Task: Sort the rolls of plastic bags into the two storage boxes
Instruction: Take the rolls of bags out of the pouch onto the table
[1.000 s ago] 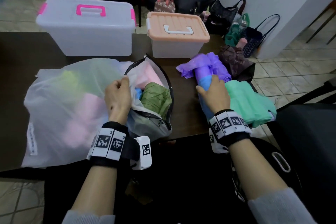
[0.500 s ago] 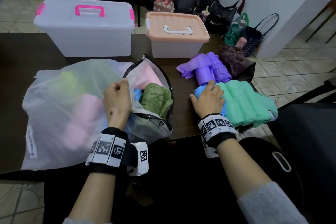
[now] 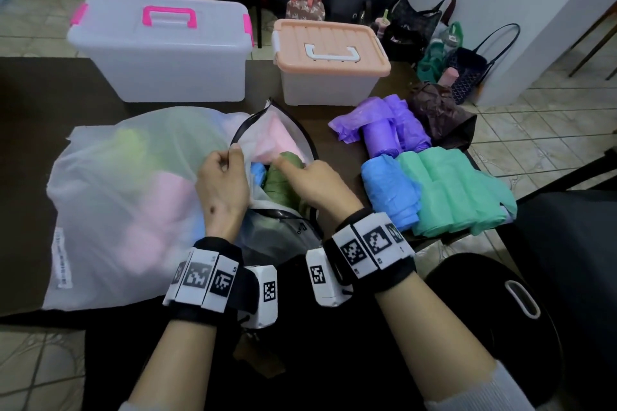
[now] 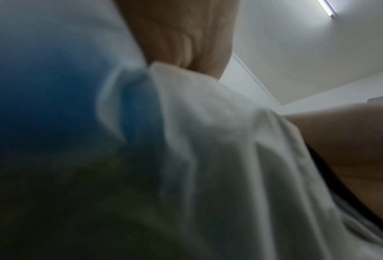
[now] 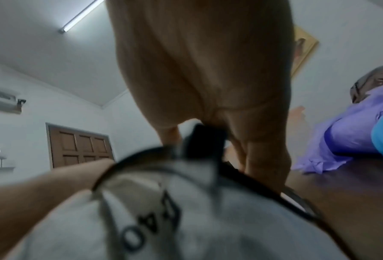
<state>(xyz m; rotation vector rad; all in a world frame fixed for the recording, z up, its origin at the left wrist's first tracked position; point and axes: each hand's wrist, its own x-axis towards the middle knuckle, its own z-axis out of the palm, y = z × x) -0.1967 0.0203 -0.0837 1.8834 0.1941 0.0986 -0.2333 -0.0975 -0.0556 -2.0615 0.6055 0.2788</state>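
Left hand (image 3: 222,187) pinches the big white bag (image 3: 127,197) rim at its mouth; right hand (image 3: 317,180) reaches inside onto olive roll (image 3: 282,177), finger grip unclear. Purple rolls (image 3: 384,130) lie right of bag.

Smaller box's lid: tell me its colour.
Peach-orange lid, with a white handle; the head view shows it best.

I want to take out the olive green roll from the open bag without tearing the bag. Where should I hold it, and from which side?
Grip the olive green roll across its exposed upper end, coming from above through the bag's open mouth. Only that end shows; the rest sits down inside. The left hand pinches the edge back, and the right hand is already reaching there.
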